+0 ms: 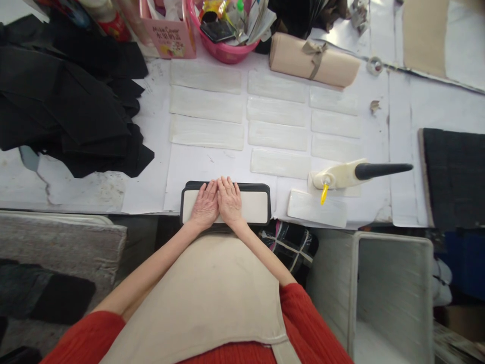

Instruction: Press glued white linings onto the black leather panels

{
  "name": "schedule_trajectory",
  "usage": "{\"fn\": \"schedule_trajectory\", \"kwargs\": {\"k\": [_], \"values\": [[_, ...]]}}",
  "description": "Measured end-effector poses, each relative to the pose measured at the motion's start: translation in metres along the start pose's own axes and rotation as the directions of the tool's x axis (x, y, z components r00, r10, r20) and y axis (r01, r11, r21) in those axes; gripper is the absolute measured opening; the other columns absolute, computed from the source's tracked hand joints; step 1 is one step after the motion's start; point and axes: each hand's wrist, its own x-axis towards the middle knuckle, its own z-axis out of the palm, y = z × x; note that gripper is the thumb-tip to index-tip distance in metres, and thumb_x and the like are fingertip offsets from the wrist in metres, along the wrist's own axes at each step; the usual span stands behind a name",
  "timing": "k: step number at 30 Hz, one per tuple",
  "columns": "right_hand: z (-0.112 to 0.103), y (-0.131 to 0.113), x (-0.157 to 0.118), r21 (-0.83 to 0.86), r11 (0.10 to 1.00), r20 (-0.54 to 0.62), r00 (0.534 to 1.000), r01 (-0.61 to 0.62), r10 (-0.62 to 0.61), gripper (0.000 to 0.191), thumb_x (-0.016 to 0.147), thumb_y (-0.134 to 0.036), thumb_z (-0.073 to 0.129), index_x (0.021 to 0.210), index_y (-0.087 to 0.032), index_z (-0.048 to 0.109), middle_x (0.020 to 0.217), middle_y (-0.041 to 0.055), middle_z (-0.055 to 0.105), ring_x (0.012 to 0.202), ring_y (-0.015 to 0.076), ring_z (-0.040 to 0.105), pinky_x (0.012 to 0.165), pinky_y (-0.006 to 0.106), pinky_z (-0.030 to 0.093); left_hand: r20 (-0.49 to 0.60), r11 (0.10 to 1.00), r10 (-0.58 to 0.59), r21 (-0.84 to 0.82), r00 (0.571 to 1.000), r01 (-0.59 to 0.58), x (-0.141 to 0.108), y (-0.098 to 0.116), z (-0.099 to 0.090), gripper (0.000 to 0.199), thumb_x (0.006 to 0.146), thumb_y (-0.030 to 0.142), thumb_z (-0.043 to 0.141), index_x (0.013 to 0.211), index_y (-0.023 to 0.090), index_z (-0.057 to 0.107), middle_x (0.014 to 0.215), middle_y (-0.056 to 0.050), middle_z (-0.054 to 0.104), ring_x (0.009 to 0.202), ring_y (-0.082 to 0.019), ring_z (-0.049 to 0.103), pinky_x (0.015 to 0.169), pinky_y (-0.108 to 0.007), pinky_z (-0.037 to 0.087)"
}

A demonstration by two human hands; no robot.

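A white rectangular panel (254, 206) lies centred on a slightly larger black piece (270, 199) with rounded corners, at the table's front edge. Both of my hands press flat on the panel, side by side and touching. My left hand (205, 203) has its fingers stretched out over the panel's left half. Just right of the middle rests my right hand (229, 202), fingers straight and lying flat. Beyond them, several pale translucent strips (278, 135) are laid out in columns. A cream glue applicator (339, 175) with a black handle and yellow nozzle stands at the right, above another strip (317, 208).
Black sheet pieces (68, 96) are heaped at the left. A pink box (168, 38), a pink basket (229, 50) of small items and a tied beige roll (288, 56) line the back. A tape roll (375, 65) lies farther right. Below the table stands a grey bin (394, 240).
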Motion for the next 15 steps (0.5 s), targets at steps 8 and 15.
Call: {"fn": "schedule_trajectory", "kwargs": {"k": [8,15], "values": [[0.001,0.012,-0.002,-0.009,1.000,0.014,1.000,-0.018,0.018,0.056,0.102,-0.039,0.041,0.153,-0.018,0.037,0.161,0.0077,0.032,0.152,0.0232,0.021,0.125,0.047,0.014,0.023,1.000,0.027,0.016,0.999,-0.027,-0.003,-0.006,-0.001,0.069,0.095,0.026,0.039,0.158,0.009,0.017,0.162,-0.017,0.026,0.152,-0.027,0.015,0.124,-0.051,0.010],[-0.028,0.063,-0.030,-0.137,0.988,-0.015,0.998,-0.070,0.069,0.065,0.101,-0.048,0.042,0.156,-0.016,0.030,0.163,0.0104,0.027,0.153,0.0262,0.018,0.125,0.050,0.008,-0.007,1.000,-0.016,0.001,1.000,0.016,-0.014,-0.029,-0.012,0.076,0.095,0.045,0.047,0.159,0.015,0.020,0.164,-0.015,0.018,0.153,-0.029,0.013,0.124,-0.052,0.006]]}}
